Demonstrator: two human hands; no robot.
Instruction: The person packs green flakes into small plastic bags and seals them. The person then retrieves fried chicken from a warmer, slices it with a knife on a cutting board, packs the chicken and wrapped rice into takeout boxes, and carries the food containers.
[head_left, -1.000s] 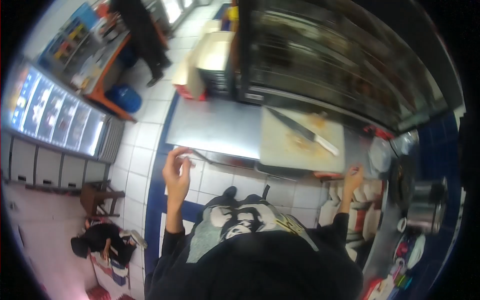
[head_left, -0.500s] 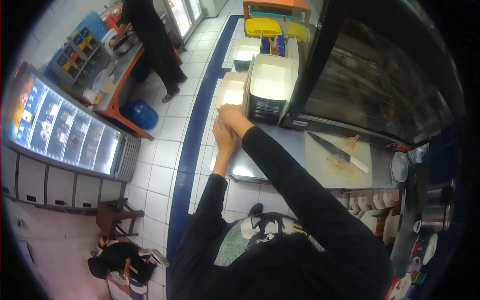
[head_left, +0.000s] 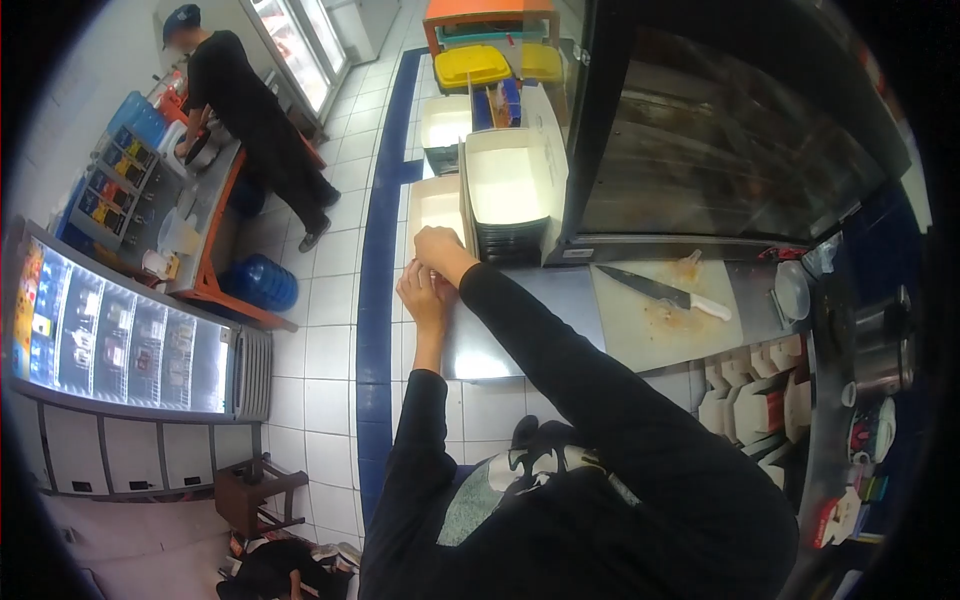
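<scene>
At the near end of an open cardboard food box (head_left: 437, 200), my right hand (head_left: 443, 250) has its fingers closed on the box's edge. My left hand (head_left: 422, 292) is just below it, fingers bent together at the same near corner, partly covering it. Both hands touch or nearly touch. The box is pale inside and lies at the left edge of the steel counter (head_left: 490, 335). Right beside it stands a stack of nested open boxes (head_left: 512, 185), dark on the outside and cream inside.
A knife (head_left: 665, 291) lies on a stained cutting board (head_left: 640, 335) to the right. Behind the stack are another open box (head_left: 446, 122) and a yellow lid (head_left: 472, 66). A dark glass cabinet (head_left: 720, 150) borders the counter. One person (head_left: 245, 90) works at the left table; another (head_left: 285, 572) is low at bottom left.
The view has shifted, so the counter sits further left and the standing person shows more fully. My hands stay at the box's near end, with the fingers slightly rearranged.
</scene>
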